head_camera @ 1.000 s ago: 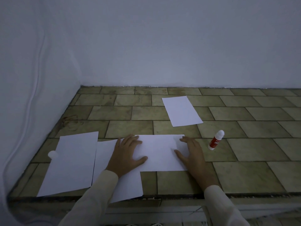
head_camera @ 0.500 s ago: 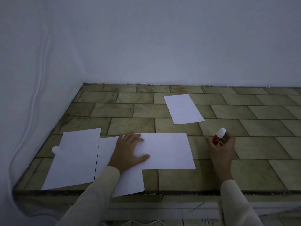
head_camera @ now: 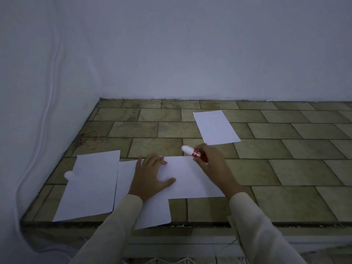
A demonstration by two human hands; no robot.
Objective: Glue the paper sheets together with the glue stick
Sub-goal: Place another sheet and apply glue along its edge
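Observation:
My right hand grips a red glue stick with a white cap pointing left, held over the far edge of a white sheet. My left hand lies flat on that sheet's left part, fingers spread. This sheet overlaps a second sheet that reaches the counter's front edge. A third sheet lies at the left, and a fourth sheet lies apart near the back.
The tiled counter ends at a white wall behind and another wall on the left, where a cable runs down. A small white cap-like object sits by the left sheet. The counter's front edge is near me.
My right hand left the sheet, took the glue stick from the tiles at the right, and carried it left over the sheet. My left hand stayed pressed on the paper.

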